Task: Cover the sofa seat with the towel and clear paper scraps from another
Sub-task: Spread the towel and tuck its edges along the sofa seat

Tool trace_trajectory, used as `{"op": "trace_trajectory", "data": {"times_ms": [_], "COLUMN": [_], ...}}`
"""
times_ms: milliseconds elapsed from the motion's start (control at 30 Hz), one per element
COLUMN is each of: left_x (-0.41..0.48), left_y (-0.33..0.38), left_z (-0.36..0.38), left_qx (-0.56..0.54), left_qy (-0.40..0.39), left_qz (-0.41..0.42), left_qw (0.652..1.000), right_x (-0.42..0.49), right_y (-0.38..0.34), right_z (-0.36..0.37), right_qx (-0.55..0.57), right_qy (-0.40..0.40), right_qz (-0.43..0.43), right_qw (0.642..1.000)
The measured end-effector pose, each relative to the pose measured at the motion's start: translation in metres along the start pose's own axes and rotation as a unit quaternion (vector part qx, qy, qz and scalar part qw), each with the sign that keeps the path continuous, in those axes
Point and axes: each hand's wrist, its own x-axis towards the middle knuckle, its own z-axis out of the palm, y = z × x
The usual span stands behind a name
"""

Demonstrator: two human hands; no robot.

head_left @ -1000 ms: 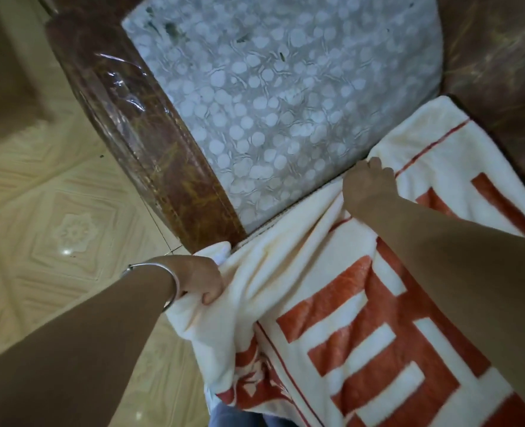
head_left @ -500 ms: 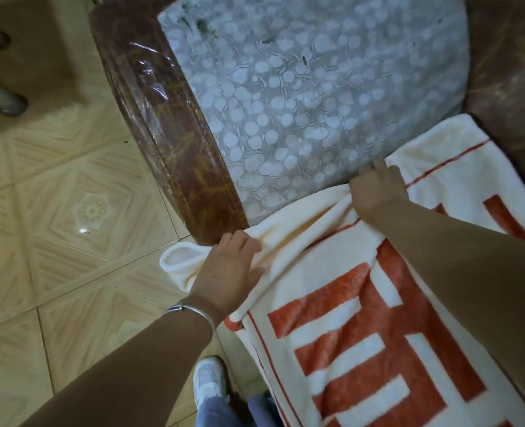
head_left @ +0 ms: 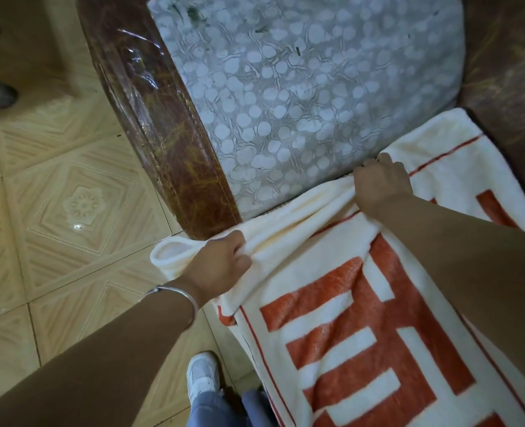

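While I clutch the cream edge of the orange-patterned towel (head_left: 363, 303) in both fists, left hand (head_left: 221, 263) at the front corner, right hand (head_left: 381, 186) by the dotted grey cushion (head_left: 301, 103), I am seemingly tugging it flat over the sofa seat hidden beneath.

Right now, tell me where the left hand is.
In the head view, centre-left, the left hand grips the towel by its bunched edge at the near end of the brown sofa trim.
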Motion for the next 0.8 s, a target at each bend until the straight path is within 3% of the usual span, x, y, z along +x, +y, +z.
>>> {"op": "trace_trajectory", "data": {"times_ms": [33, 67, 100, 133, 167, 200, 233, 300, 367, 433, 533, 600, 633, 700, 733, 767, 800], "left_x": [-0.005, -0.012, -0.016, -0.019, -0.020, -0.019, -0.016, -0.010, -0.005, -0.008, -0.012, -0.014, -0.016, -0.020, -0.023, -0.023, -0.022], "left_y": [0.000, 0.001, -0.002, -0.005, -0.009, -0.013, -0.016, -0.023, -0.034, -0.042, -0.048, -0.046, -0.044, -0.047, -0.049, -0.052, -0.057], "left_z": [-0.004, -0.011, -0.015, -0.020, -0.023, -0.025, -0.024, -0.022, -0.020, -0.016, -0.005, -0.002, -0.004, -0.006, -0.008, -0.009, -0.007], "left_qx": [-0.123, -0.262, -0.373, -0.428, -0.436, -0.408, -0.346, -0.254, -0.277, -0.223, -0.043, -0.084, -0.182, -0.402, -0.448, -0.440, -0.384], "left_qy": [-0.046, -0.115, -0.192, -0.246, -0.276, -0.278, -0.254, -0.153, -0.085, -0.117, -0.171, -0.200, -0.244, -0.329, -0.349, -0.356, -0.337], "left_qz": [-0.066, -0.129, -0.187, -0.219, -0.228, -0.229, -0.228, -0.217, -0.194, -0.152, -0.110, -0.130, -0.169, -0.233, -0.245, -0.258, -0.280], "left_qw": [0.989, 0.949, 0.888, 0.841, 0.826, 0.839, 0.874, 0.930, 0.937, 0.956, 0.978, 0.968, 0.937, 0.822, 0.786, 0.783, 0.813], "right_x": [0.000, 0.001, 0.001, 0.002, 0.004, 0.005, 0.006, 0.010, 0.013, 0.014, 0.015, 0.016, 0.017, 0.018, 0.019, 0.020, 0.021], "right_y": [0.001, 0.002, 0.002, 0.002, 0.002, 0.001, 0.000, -0.001, -0.003, -0.006, -0.010, -0.011, -0.011, -0.011, -0.011, -0.010, -0.011], "right_z": [-0.001, -0.003, -0.004, -0.006, -0.007, -0.008, -0.009, -0.009, -0.006, -0.004, -0.002, -0.003, -0.004, -0.005, -0.006, -0.006, -0.006], "right_qx": [0.000, 0.003, 0.004, 0.004, 0.004, 0.002, -0.001, -0.009, -0.004, -0.003, -0.001, 0.005, 0.001, -0.010, -0.015, -0.018, -0.022], "right_qy": [0.001, 0.002, 0.002, 0.001, 0.001, 0.000, 0.001, 0.000, -0.003, -0.009, -0.014, -0.013, -0.013, -0.013, -0.013, -0.015, -0.018], "right_qz": [-0.003, -0.008, -0.012, -0.015, -0.018, -0.019, -0.018, -0.007, 0.009, 0.021, 0.028, 0.029, 0.027, 0.023, 0.023, 0.024, 0.022], "right_qw": [1.000, 1.000, 1.000, 1.000, 1.000, 1.000, 1.000, 1.000, 1.000, 1.000, 1.000, 0.999, 1.000, 1.000, 1.000, 0.999, 0.999]}}
